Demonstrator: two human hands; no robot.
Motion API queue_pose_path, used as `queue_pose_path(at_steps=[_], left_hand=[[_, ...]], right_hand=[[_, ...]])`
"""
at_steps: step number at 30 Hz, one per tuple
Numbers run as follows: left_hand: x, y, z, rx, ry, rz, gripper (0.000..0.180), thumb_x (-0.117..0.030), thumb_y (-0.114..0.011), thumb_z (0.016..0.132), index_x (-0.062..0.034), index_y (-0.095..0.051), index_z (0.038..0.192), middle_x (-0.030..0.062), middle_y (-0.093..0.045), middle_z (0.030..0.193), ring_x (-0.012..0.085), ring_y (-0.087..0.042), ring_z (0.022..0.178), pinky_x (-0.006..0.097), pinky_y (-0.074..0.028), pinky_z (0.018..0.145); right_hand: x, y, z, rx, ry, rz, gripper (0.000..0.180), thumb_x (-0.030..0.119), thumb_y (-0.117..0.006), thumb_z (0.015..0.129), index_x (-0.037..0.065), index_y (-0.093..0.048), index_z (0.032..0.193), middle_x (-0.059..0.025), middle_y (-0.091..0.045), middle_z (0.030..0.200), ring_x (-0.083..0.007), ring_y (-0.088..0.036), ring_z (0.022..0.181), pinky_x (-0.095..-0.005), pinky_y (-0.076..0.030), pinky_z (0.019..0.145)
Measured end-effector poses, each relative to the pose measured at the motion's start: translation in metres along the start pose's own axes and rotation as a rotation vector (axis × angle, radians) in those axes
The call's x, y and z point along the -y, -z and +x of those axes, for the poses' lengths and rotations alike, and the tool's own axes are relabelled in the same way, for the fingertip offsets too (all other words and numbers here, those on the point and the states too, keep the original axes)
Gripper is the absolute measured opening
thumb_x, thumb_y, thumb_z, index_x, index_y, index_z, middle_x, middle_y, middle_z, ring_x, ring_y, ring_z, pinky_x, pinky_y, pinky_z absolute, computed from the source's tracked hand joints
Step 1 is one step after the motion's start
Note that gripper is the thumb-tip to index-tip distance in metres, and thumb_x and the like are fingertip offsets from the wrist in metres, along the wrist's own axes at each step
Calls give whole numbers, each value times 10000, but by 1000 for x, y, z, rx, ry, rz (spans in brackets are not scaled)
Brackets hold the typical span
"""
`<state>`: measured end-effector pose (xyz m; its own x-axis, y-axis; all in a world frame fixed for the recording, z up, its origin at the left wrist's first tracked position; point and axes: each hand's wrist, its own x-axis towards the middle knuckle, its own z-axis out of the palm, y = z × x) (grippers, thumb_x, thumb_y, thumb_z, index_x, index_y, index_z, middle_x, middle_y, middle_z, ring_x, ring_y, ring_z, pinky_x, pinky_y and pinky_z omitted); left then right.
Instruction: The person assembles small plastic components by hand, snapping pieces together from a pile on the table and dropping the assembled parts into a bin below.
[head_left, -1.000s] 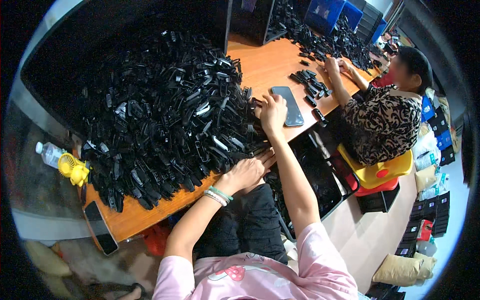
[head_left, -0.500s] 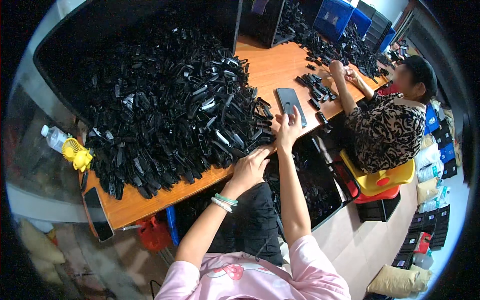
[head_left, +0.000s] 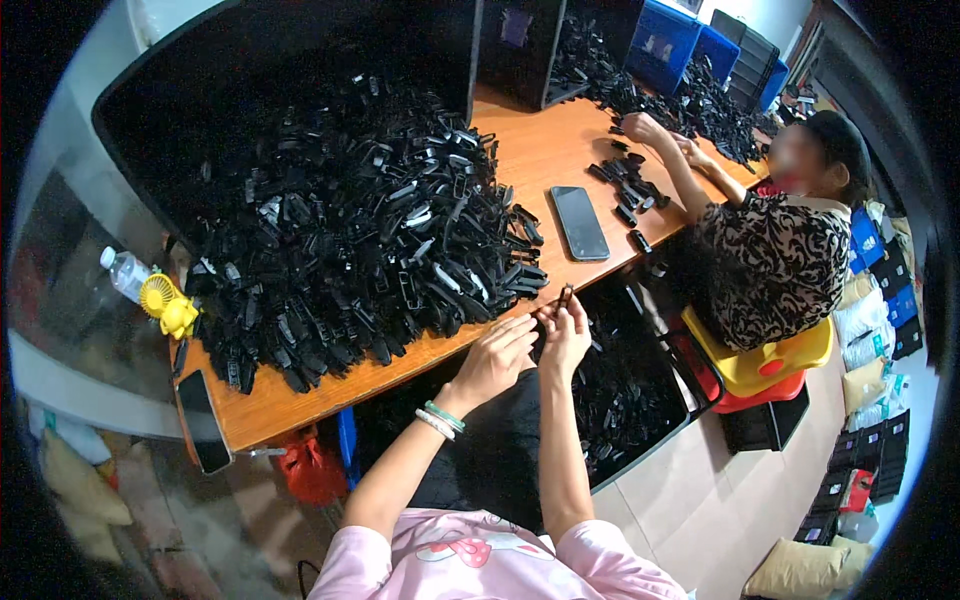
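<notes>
At the table's front edge, my right hand pinches a small black plastic clip-like part upright between thumb and fingers. Just left of it is my left hand, with two bands on the wrist; its fingers are drawn together, and I cannot make out what, if anything, is in them. A large heap of similar black plastic parts lies before me, reaching close to both hands. Beyond my right hand, a dark phone lies face up on the wooden table.
A co-worker sits at the right, hands over black parts. Below the table edge stands a black crate of parts. A yellow fan, a bottle and another phone are at the left. Blue bins stand behind.
My right hand has come back from the phone to the table edge and now holds a small black part. My left hand has shifted slightly down and left. The co-worker's hands moved.
</notes>
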<state>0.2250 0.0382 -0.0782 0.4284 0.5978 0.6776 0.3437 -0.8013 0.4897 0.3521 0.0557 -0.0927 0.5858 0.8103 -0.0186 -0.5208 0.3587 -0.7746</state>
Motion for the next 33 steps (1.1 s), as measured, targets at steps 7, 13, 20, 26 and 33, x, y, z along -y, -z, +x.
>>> queue_pose_path(at_steps=[7, 13, 20, 26, 33], left_hand=[[-33, 26, -38, -131, 130, -64, 244, -29, -619, 790, 21, -629, 1028, 150, -634, 1049, 284, -612, 969, 362, -491, 852], [-60, 101, -100, -274, 241, 160, 227, -4, -632, 770, 25, -624, 995, 162, -619, 1051, 298, -610, 950, 364, -502, 829], [3, 264, -135, -699, 472, 598, 258, -112, -493, 911, 36, -571, 1108, 196, -551, 1160, 330, -540, 1071, 392, -413, 945], [89, 323, -127, -418, 626, 840, 385, -383, -489, 907, -177, -560, 1224, 232, -404, 1337, 406, -370, 1219, 478, -267, 1034], [91, 294, -110, -445, 709, 864, 460, -486, -553, 837, -202, -568, 1198, 229, -423, 1306, 408, -402, 1172, 512, -348, 951]], right_hand=[[16, 12, -45, 140, -191, 37, 448, 1, -462, 865, 6, -384, 1306, -87, -540, 943, -134, -529, 742, -247, -449, 636], [-3, 7, -84, 434, -337, -208, 368, 11, -494, 877, -30, -459, 1241, -70, -567, 889, -125, -536, 738, -244, -449, 681], [-8, -24, -139, 935, -318, -529, 318, 36, -480, 883, -43, -508, 1190, -105, -622, 965, -155, -595, 864, -267, -467, 784], [-25, -80, -179, 1304, 573, -974, 410, -20, -590, 703, 29, -540, 1108, -113, -578, 927, -288, -532, 985, -382, -412, 865], [-54, -109, -178, 1455, 1067, -877, 411, 97, -629, 723, 56, -524, 1118, -139, -432, 1324, -314, -336, 1297, -522, -223, 1061]])
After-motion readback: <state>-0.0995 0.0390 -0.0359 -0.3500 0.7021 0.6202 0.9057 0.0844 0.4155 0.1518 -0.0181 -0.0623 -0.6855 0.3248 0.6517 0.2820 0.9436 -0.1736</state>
